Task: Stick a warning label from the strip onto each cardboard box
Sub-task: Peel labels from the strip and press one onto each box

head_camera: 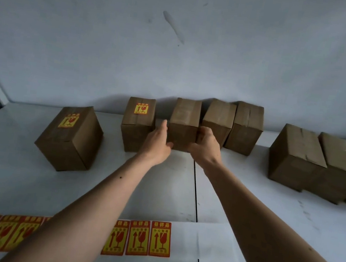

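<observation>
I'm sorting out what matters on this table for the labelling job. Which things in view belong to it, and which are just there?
Belongs to the job:
- label strip at the near edge
- plain box gripped by the left hand and right hand
- two labelled boxes
- unlabelled boxes behind and at right

Just there:
- white table
- wall
</observation>
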`<control>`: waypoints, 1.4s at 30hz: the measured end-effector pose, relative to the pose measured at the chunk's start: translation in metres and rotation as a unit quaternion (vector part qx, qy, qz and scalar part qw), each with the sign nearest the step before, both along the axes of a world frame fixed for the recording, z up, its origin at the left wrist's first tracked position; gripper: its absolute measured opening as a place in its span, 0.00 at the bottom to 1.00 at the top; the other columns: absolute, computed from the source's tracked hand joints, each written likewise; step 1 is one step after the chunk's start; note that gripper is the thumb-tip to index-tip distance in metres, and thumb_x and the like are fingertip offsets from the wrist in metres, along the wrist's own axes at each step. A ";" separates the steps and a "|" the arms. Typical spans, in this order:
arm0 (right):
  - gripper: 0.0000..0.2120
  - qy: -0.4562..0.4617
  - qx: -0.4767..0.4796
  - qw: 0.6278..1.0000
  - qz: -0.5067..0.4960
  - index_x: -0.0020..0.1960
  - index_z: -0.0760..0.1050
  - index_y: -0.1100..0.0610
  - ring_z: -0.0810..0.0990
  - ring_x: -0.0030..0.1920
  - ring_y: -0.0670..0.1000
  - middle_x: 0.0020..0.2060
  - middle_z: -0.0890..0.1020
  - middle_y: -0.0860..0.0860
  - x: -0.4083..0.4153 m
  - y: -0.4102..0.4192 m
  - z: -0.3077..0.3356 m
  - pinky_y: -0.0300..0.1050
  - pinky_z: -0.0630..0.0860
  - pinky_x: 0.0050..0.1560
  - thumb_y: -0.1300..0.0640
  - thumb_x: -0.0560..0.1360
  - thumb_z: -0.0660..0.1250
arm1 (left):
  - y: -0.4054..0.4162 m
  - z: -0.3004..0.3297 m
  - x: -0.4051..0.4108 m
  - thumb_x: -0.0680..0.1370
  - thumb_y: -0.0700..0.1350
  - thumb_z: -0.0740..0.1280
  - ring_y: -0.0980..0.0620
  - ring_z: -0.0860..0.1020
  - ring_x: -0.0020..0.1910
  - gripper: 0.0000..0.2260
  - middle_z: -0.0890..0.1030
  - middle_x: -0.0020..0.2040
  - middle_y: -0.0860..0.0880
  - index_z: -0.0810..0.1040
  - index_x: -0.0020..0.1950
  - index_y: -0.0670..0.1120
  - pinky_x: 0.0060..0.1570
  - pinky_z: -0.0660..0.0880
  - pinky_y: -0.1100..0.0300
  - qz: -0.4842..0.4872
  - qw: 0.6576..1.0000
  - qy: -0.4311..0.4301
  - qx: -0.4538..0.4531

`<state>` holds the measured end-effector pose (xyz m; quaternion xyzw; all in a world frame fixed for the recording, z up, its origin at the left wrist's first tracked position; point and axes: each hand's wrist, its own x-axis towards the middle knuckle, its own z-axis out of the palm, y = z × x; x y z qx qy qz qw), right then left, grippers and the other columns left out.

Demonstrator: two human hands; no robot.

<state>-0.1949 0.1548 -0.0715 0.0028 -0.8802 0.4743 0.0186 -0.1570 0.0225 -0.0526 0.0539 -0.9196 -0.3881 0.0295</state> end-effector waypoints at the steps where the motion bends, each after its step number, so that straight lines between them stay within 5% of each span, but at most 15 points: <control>1: 0.29 -0.001 -0.010 1.000 0.005 0.69 0.67 0.56 0.77 0.60 0.55 0.60 0.79 0.54 0.002 0.001 0.000 0.52 0.77 0.61 0.63 0.69 0.70 | 0.001 0.000 0.002 0.79 0.37 0.65 0.46 0.66 0.73 0.29 0.68 0.74 0.44 0.55 0.77 0.43 0.69 0.65 0.53 0.000 1.000 -0.003 0.003; 9: 0.27 0.017 -0.067 0.997 0.015 0.68 0.70 0.57 0.76 0.61 0.51 0.60 0.79 0.52 0.056 0.013 0.002 0.45 0.76 0.59 0.64 0.70 0.70 | -0.008 -0.013 0.051 0.77 0.37 0.68 0.45 0.72 0.67 0.28 0.70 0.67 0.45 0.63 0.75 0.46 0.65 0.73 0.45 0.019 0.998 0.055 0.010; 16: 0.26 0.036 -0.081 0.996 0.015 0.66 0.71 0.56 0.76 0.57 0.49 0.59 0.78 0.52 0.120 0.023 -0.008 0.47 0.78 0.57 0.58 0.70 0.73 | -0.004 -0.025 0.118 0.76 0.38 0.68 0.50 0.74 0.66 0.28 0.72 0.68 0.47 0.63 0.75 0.48 0.62 0.72 0.59 0.020 0.997 0.064 0.048; 20: 0.20 0.047 -0.038 0.998 -0.008 0.62 0.74 0.55 0.77 0.49 0.48 0.53 0.77 0.50 0.148 0.030 -0.014 0.42 0.77 0.48 0.54 0.72 0.72 | -0.008 -0.032 0.146 0.74 0.41 0.72 0.51 0.73 0.66 0.34 0.74 0.66 0.49 0.59 0.76 0.48 0.60 0.71 0.59 0.033 0.999 0.003 -0.007; 24: 0.08 0.034 0.063 0.996 0.057 0.49 0.83 0.54 0.80 0.44 0.50 0.45 0.83 0.50 0.170 0.035 -0.032 0.41 0.77 0.44 0.56 0.71 0.72 | -0.012 -0.047 0.163 0.69 0.46 0.76 0.51 0.76 0.60 0.29 0.78 0.60 0.52 0.71 0.68 0.51 0.60 0.75 0.51 0.016 0.994 -0.067 -0.087; 32: 0.10 0.047 0.185 0.975 0.114 0.49 0.85 0.49 0.80 0.48 0.53 0.46 0.85 0.49 0.182 0.024 -0.046 0.47 0.77 0.49 0.52 0.71 0.68 | -0.006 -0.053 0.170 0.68 0.44 0.76 0.54 0.78 0.54 0.17 0.81 0.53 0.56 0.80 0.55 0.56 0.58 0.75 0.49 0.022 0.993 -0.053 -0.104; 42: 0.10 -0.004 0.198 0.967 0.158 0.53 0.79 0.53 0.76 0.54 0.54 0.52 0.81 0.52 0.171 0.022 -0.047 0.53 0.73 0.58 0.51 0.77 0.62 | -0.010 -0.056 0.169 0.69 0.43 0.76 0.53 0.78 0.54 0.16 0.81 0.53 0.54 0.81 0.55 0.53 0.57 0.76 0.50 0.021 0.996 -0.040 -0.077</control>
